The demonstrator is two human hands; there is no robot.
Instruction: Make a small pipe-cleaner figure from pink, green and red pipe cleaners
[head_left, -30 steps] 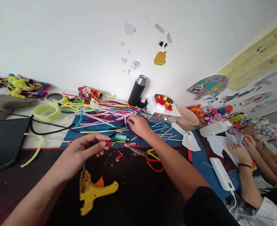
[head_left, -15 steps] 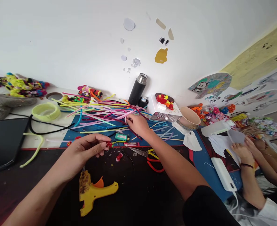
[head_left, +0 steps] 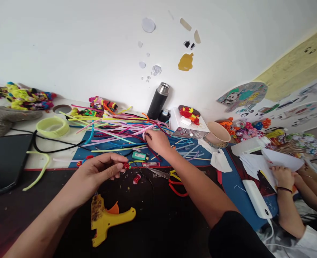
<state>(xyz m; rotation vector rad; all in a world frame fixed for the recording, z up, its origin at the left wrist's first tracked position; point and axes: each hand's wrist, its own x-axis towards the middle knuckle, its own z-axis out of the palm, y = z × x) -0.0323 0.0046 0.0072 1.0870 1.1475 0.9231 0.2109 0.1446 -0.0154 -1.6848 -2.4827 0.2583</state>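
Note:
My left hand (head_left: 104, 170) pinches a small red glittery piece of pipe cleaner (head_left: 126, 165) with a green tip between thumb and fingers. Further back, my right hand (head_left: 157, 142) reaches into a loose pile of coloured pipe cleaners (head_left: 118, 130). Its fingers are closed at a pink strand, partly hidden by the hand. A second small red piece (head_left: 137, 178) lies on the black mat beneath. Scissors (head_left: 176, 182) with red and yellow handles lie under my right forearm. In front of my left forearm rests a yellow glue gun (head_left: 107, 218).
A green lighter-sized item (head_left: 140, 156) lies by the pile. Behind stand a black flask (head_left: 158, 101) and a white box (head_left: 187, 125). At left are a phone (head_left: 6, 163) and a yellow-green coil (head_left: 52, 127). Another person's hands (head_left: 283, 177) handle paper at right.
My hands have hardly moved. At right, the other person's hands have shifted on the paper, and a larger white sheet now shows above them. The view has shifted very slightly.

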